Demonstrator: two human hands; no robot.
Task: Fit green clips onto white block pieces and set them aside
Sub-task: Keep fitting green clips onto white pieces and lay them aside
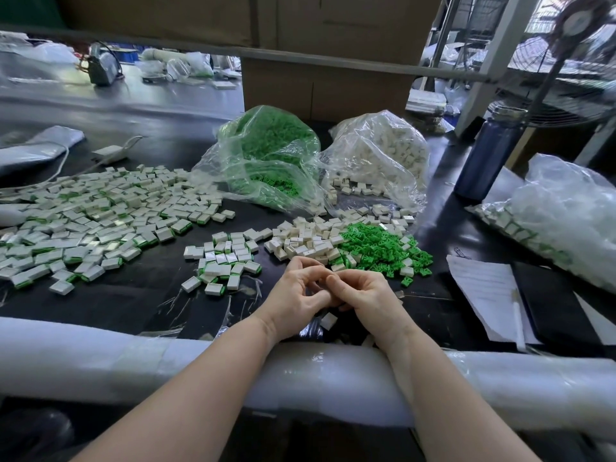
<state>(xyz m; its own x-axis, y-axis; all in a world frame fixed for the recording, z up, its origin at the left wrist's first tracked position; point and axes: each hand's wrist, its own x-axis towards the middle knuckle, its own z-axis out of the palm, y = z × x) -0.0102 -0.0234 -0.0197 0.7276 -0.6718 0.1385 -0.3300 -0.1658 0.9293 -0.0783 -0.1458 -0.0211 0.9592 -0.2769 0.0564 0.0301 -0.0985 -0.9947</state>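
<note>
My left hand [295, 295] and my right hand [365, 295] meet fingertip to fingertip just above the black table, near its front edge. Both have curled fingers and pinch a small piece between them, which the fingers hide. A white block [328, 320] shows just below the hands; I cannot tell if it is held. Loose white blocks [300, 243] and loose green clips [380, 248] lie in heaps right behind the hands. Left of them is a small group of clipped blocks [223, 261], and a big spread of clipped blocks [90, 215] covers the far left.
A bag of green clips [266, 151] and a bag of white blocks [380, 151] stand behind the heaps. A blue bottle [486, 155], papers [483, 288] and another filled bag [566, 215] are on the right. A white foam pad [133, 358] lines the front edge.
</note>
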